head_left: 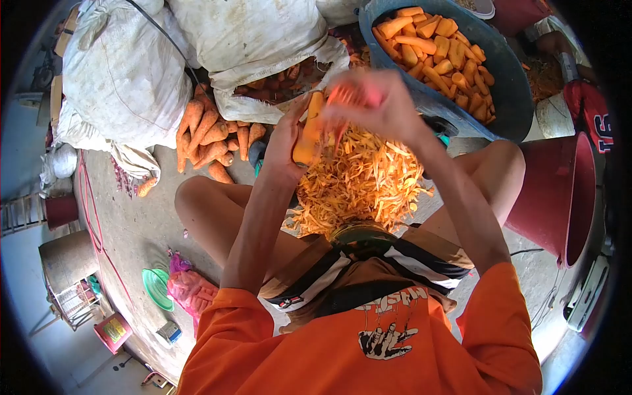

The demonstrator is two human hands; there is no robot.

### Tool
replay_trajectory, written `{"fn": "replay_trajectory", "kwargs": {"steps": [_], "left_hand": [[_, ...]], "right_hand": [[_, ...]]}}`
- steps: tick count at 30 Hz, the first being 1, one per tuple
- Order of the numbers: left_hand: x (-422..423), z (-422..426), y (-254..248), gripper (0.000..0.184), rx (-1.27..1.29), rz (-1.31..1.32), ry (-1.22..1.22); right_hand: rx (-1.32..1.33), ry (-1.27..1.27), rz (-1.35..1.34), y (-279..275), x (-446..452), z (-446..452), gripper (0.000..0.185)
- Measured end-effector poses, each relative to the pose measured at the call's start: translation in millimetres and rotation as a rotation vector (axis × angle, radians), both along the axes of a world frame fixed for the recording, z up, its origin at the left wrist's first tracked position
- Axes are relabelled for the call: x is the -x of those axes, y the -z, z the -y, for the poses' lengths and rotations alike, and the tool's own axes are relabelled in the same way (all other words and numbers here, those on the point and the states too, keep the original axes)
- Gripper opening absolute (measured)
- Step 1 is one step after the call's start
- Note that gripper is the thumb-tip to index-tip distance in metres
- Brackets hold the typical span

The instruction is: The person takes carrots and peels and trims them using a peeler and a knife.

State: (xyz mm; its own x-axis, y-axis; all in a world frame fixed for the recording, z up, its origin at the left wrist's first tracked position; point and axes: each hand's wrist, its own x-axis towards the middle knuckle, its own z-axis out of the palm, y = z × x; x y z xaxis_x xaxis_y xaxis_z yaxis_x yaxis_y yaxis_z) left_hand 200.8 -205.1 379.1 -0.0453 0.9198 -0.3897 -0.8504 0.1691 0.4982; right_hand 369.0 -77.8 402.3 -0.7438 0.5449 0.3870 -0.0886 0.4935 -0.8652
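Observation:
My left hand (285, 140) is wrapped round a peeled orange carrot (307, 139), held tilted above a heap of carrot peelings (365, 181). Close beside the carrot, my right hand (392, 108) grips a red-pink peeler (352, 97). Both the peeler and the right hand are smeared by motion, so whether the blade touches the carrot cannot be told. The peelings lie between my bent legs. Left of them, unpeeled carrots (207, 135) are piled on the floor.
A blue tub (510, 122) of peeled carrots stands at the upper right. White sacks (125, 79) line the back left. A dark red bucket (546, 204) is beside my right knee. A green basket (157, 288) and pink bag (189, 284) lie at the lower left. Another person's red sleeve (586, 108) shows at right.

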Motion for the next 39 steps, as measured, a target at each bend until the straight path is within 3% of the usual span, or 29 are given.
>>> {"fn": "replay_trajectory", "kwargs": {"steps": [3,4,6,7,11,13,14,15,18,20,21,23,24,26,27,28,31,32,33,35,39], "left_hand": [[-7,0,-5,0.030,0.068,-0.006,-0.070],[-2,-2,5,0.030,0.040,-0.113,-0.011],[5,0,15,0.030,0.050,-0.064,0.020],[8,-1,16,0.031,0.057,-0.022,0.047],[5,-7,10,0.029,-0.024,-0.033,0.001],[13,-5,20,0.030,-0.041,-0.012,0.035],[16,0,26,0.032,-0.049,0.015,0.071],[17,2,30,0.033,-0.066,0.042,0.111],[0,-1,6,0.034,-0.005,-0.069,-0.006],[-9,1,-6,0.035,0.019,-0.058,-0.029],[-10,0,-9,0.036,0.043,-0.049,-0.050],[-8,0,-8,0.036,0.041,-0.059,-0.026],[-9,3,-6,0.036,0.048,-0.065,-0.001],[-4,3,3,0.035,0.074,-0.111,0.018],[-4,1,1,0.035,0.096,-0.156,0.029],[-9,1,-2,0.034,0.093,-0.139,0.011],[-5,-3,-3,0.032,0.066,-0.025,0.020],[-2,-4,0,0.032,0.066,-0.026,0.020],[2,-4,4,0.031,0.063,0.062,0.058],[3,-1,10,0.031,0.064,0.150,0.104],[1,-3,10,0.032,0.053,0.075,0.068]], "right_hand": [[-0.176,-0.050,0.019,-6,-1,0,0.021],[-0.120,0.035,-0.005,5,-1,-16,0.024],[0.001,0.201,-0.068,14,2,-43,0.031],[-0.079,0.294,-0.001,12,-1,-52,0.032],[-0.101,0.136,-0.101,5,5,-7,0.033],[-0.299,0.021,-0.131,10,7,1,0.035],[-0.257,0.082,0.016,14,-3,-17,0.029],[0.063,0.100,-0.112,20,1,-32,0.024],[-0.095,0.325,0.051,19,-5,-52,0.029],[0.030,0.130,-0.247,7,3,-16,0.030],[0.027,0.127,-0.248,4,4,-11,0.030],[-0.361,0.044,-0.172,2,4,-2,0.029],[-0.293,0.082,0.018,9,-6,-18,0.027],[-0.062,0.189,-0.030,22,-7,-51,0.035],[-0.174,0.298,0.094,14,-12,-62,0.033],[-0.025,0.291,-0.013,13,-9,-61,0.031],[-0.006,0.083,-0.204,6,0,-38,0.030],[-0.297,0.158,-0.039,11,-3,-43,0.030],[-0.295,0.158,-0.040,12,-5,-49,0.030],[-0.097,0.292,-0.025,15,-8,-60,0.030],[0.006,0.122,-0.212,9,-1,-44,0.028]]}}
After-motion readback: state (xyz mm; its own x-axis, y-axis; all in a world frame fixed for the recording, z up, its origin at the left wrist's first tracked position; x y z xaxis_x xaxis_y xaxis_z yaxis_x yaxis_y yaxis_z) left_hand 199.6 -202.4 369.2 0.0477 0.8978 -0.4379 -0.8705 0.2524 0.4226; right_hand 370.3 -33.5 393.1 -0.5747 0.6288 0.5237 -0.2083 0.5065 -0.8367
